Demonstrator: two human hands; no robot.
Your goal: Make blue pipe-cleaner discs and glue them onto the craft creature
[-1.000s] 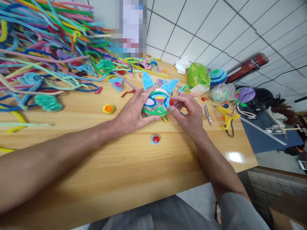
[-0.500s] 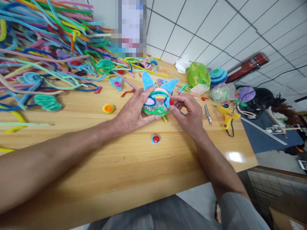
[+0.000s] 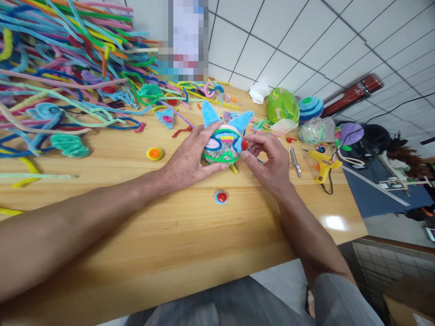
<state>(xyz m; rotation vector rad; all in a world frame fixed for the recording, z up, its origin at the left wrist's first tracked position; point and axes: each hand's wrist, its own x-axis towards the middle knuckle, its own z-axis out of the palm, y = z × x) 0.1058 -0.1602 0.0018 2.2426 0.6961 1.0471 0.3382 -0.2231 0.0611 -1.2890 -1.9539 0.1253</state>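
A ball-shaped craft head (image 3: 222, 146) wrapped in coloured pipe cleaners, with two blue ears, rests on the wooden table (image 3: 170, 226). My left hand (image 3: 188, 158) wraps round its left side and steadies it. My right hand (image 3: 268, 158) pinches a small blue-and-red coil (image 3: 242, 144) between thumb and forefinger and presses it against the head's right side. A second blue-and-red coil (image 3: 221, 197) lies on the table just in front of the head.
A big heap of loose pipe cleaners (image 3: 61, 77) covers the table's left and back. A yellow-orange coil (image 3: 154, 154) lies left of my hand. To the right are small pliers (image 3: 294, 161), a yellow glue gun (image 3: 322, 165), a green ball (image 3: 282, 106) and a blue coil stack (image 3: 310, 107).
Almost nothing has moved. My right hand's fingers have shifted slightly on the blue-and-red coil at the head's side; my left hand holds as before.
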